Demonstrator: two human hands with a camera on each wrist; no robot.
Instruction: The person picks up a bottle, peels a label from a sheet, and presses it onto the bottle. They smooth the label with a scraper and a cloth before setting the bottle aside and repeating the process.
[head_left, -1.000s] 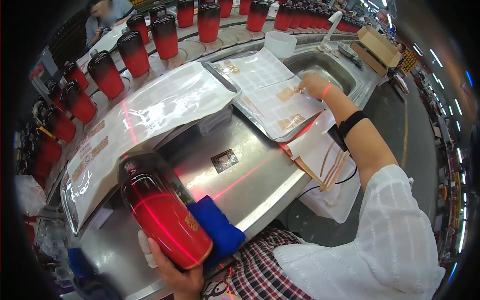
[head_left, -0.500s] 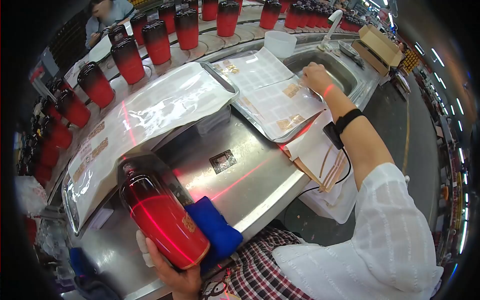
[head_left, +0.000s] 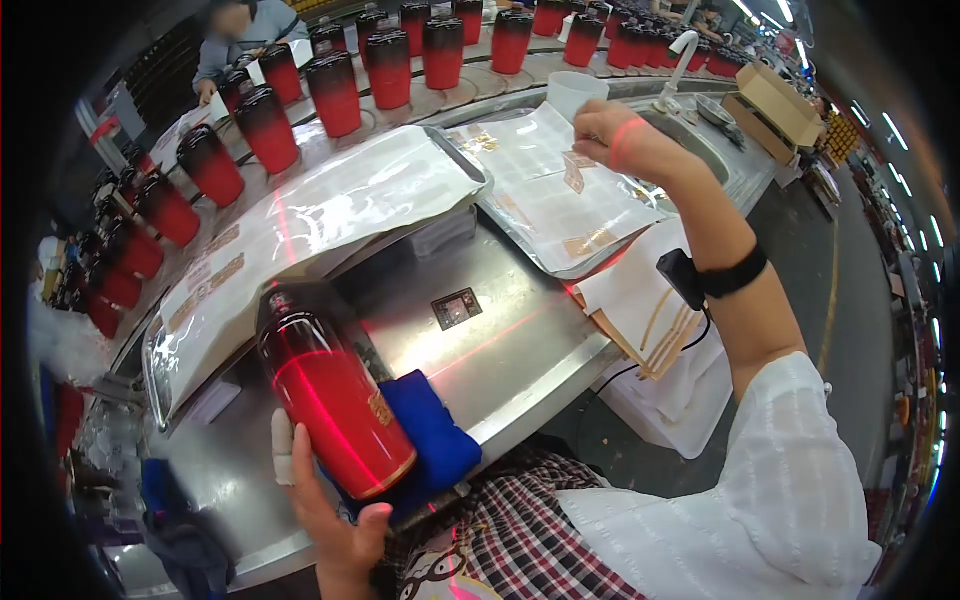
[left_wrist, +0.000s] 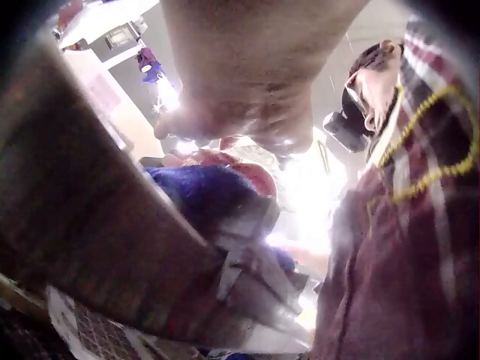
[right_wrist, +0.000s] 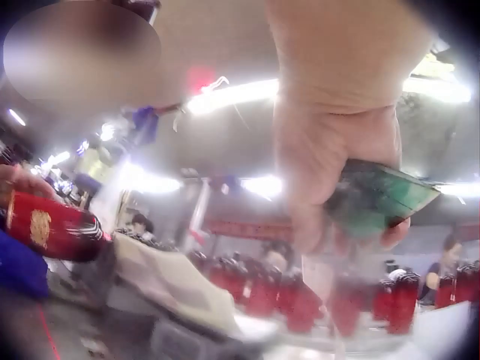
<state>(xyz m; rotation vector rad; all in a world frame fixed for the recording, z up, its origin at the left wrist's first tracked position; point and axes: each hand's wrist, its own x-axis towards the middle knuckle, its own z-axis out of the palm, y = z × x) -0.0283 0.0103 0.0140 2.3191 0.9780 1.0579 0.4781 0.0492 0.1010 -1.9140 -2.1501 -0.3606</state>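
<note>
A red bottle with a black shoulder lies tilted on a blue cloth, a gold emblem on its side. My left hand is beside the bottle's base, fingers straight along it and thumb apart; white wrapping covers one finger. In the left wrist view the bottle hides much. My right hand is raised over a printed sheet, fingers curled. The right wrist view shows a flat green piece gripped in its palm, and a thin whitish film hangs below the fingers.
A plastic-covered sheet lies on a tray to the left. Several red-black bottles stand on the conveyor behind. A sink, a white tub and an open cardboard box are at the right back. A small dark label lies on the metal bench.
My right hand has risen from the sheet's right edge and come leftward. The left hand has loosened from the bottle, its thumb now showing. The conveyor bottles have shifted.
</note>
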